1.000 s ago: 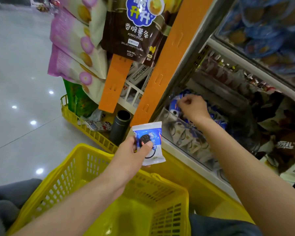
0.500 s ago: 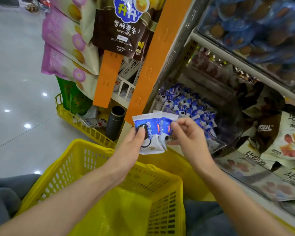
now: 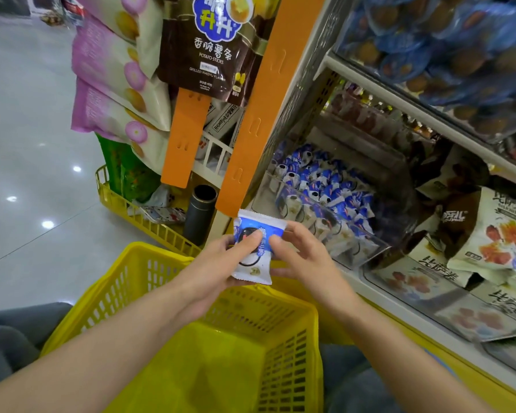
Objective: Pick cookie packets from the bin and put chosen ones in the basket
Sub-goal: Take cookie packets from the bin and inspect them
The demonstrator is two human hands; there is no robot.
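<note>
Half a second earlier the two wrappers had been fanned side by side between the hands; by this moment they had been slid together, so that only one cookie packet (image 3: 255, 248) showed its face, and whether the second lay flat behind it could not be told for certain. Left hand (image 3: 218, 263) held the packet with its thumb pressed on the printed front and its fingers hidden behind, while right hand (image 3: 303, 257) pinched the opposite edge, thumb on top and fingers curled underneath. Neither hand was spread wide; both were closed on the wrapper. It hung in the air just above the far rim of the yellow basket (image 3: 131, 263), near the clear bin (image 3: 355, 242) of matching packets but apart from it, and nothing yet lay on the basket's floor. My judgement was that the chief risk came from that position: let go there, the packet could strike the rim and tip outward, dropping behind the basket instead of into it. Glossy film on glossy film also seemed likely to slide, so if one hand released first, a hidden packet at the back might slip free unnoticed. Squeezing harder to prevent that could crack the biscuit inside. Bringing the hands back over the middle of the basket before opening them looked the safer course.
</note>
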